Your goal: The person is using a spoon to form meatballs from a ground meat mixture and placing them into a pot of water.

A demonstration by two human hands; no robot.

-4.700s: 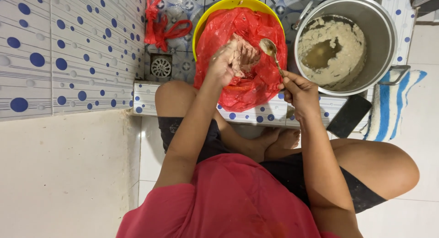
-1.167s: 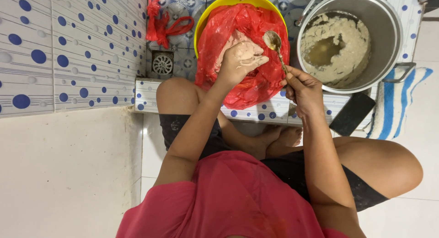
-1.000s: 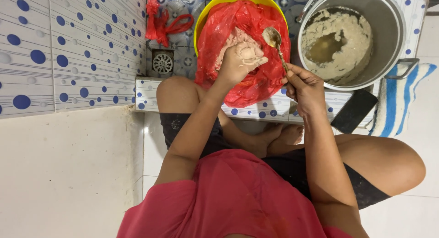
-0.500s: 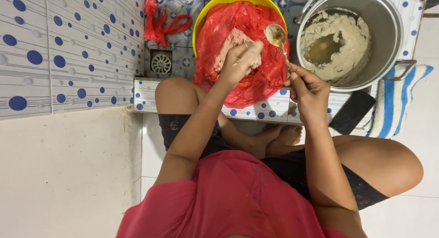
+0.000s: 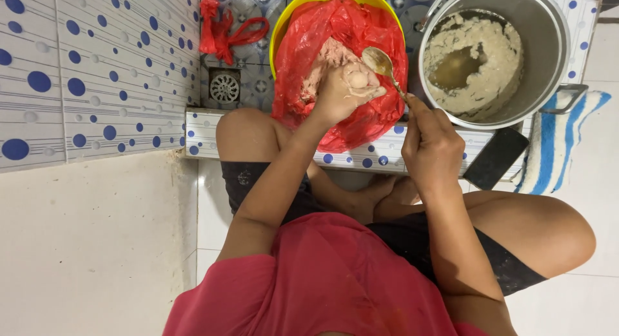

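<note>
My left hand (image 5: 345,91) is shut on a lump of pale pink paste (image 5: 356,79), held over the yellow basin (image 5: 284,23) lined with a red plastic bag (image 5: 361,123). More of the pink paste (image 5: 322,62) lies inside the bag under the hand. My right hand (image 5: 431,146) grips a metal spoon (image 5: 379,62) whose bowl touches the lump at my left fingers. A steel pot (image 5: 545,46) to the right holds thick beige batter (image 5: 493,39) with a pool of liquid in the middle.
A floor drain (image 5: 224,88) and a knotted red bag (image 5: 222,29) lie left of the basin. A dotted tile step (image 5: 206,133) runs below the basin. A black flat object (image 5: 496,157) and a striped cloth (image 5: 558,139) sit at right. My knees flank the step.
The left hand has stayed over the red bag with the lump. The spoon's bowl has come left and down against the lump.
</note>
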